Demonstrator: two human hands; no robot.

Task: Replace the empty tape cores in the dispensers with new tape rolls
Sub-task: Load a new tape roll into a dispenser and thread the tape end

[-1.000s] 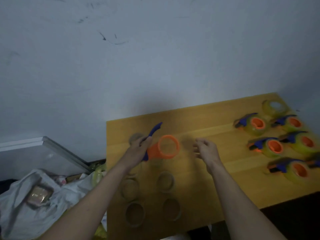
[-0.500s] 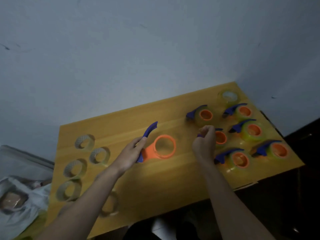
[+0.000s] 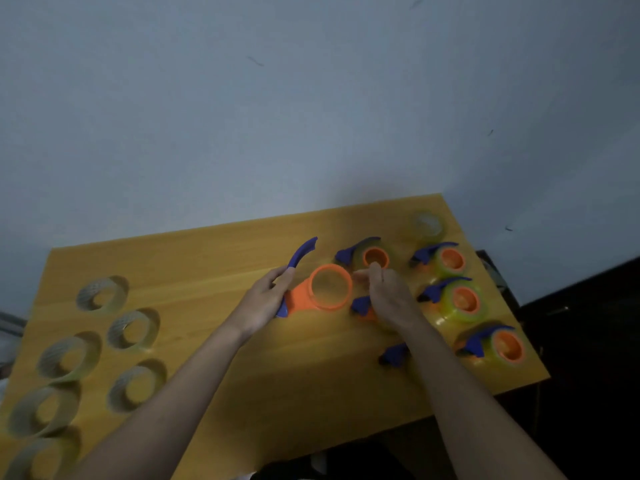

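Left hand (image 3: 266, 299) grips an orange dispenser (image 3: 325, 289) by its blue handle (image 3: 300, 254), fingers curled round the grip, forearm reaching in from the lower left. Its orange hub is bare and hangs just above the table (image 3: 214, 306) near the middle. Right hand (image 3: 388, 296) is beside the hub, back up, fingers curled down; what they hold, if anything, cannot be seen. It covers part of another dispenser (image 3: 362, 306). Loaded dispensers with yellow-green tape lie to the right, among them one (image 3: 370, 258) just behind the right hand and one (image 3: 460, 299) further right. A clear roll (image 3: 426, 224) stands at the far corner. Empty cores (image 3: 133, 329) lie well apart on the left side.
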